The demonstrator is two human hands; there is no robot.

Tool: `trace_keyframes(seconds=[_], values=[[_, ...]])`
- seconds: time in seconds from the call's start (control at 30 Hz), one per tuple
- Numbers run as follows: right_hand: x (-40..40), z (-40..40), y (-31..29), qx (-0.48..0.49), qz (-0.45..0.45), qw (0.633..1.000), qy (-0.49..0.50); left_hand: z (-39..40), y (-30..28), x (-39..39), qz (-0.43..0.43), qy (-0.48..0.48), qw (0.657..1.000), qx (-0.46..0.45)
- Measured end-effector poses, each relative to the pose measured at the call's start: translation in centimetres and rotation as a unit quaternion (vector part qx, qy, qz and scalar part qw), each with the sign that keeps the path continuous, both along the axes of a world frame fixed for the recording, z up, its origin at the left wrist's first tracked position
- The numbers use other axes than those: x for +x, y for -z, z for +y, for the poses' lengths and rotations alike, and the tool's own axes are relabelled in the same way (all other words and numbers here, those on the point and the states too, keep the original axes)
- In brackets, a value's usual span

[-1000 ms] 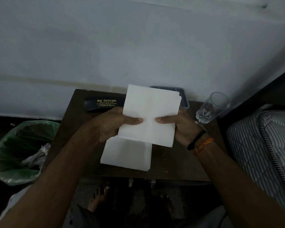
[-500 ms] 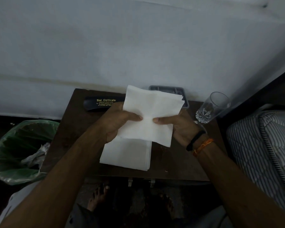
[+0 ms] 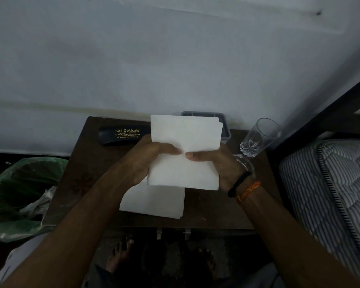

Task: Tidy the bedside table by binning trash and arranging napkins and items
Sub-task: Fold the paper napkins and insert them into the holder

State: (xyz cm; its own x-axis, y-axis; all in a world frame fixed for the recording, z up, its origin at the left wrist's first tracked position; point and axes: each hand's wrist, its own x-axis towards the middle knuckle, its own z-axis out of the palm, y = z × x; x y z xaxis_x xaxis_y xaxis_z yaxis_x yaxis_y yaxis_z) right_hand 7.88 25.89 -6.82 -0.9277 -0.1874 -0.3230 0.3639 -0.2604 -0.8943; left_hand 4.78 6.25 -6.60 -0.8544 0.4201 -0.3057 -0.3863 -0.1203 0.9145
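The green-lined bin (image 3: 19,196) stands left of the desk (image 3: 83,163), handy for trash. My left hand (image 3: 148,161) and right hand (image 3: 218,163) each pinch the folded napkin (image 3: 185,150), thumbs on top, a grip to square its edges above the napkin stack (image 3: 154,202). The glass (image 3: 258,140) stands right, clear.

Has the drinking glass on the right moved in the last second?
No. The glass still stands near the bedside table's right rear corner, right of the grey tray, as before.
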Motion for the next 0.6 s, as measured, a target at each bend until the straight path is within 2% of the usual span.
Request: trace_keyframes(seconds=[0.27, 0.5, 0.6], values=[[0.2, 0.9, -0.3, 0.039, 0.013, 0.998, 0.045, -0.1, 0.0, -0.2, -0.011, -0.029, 0.999, 0.015], [0.5, 1.2, -0.6, 0.023, -0.002, 1.0, -0.006, -0.1, -0.2, 0.1, -0.038, 0.007, 0.999, 0.015], [0.2, 1.4, -0.4, -0.031, -0.014, 0.999, -0.035, -0.2, -0.3, 0.2, -0.048, 0.012, 0.998, 0.025]])
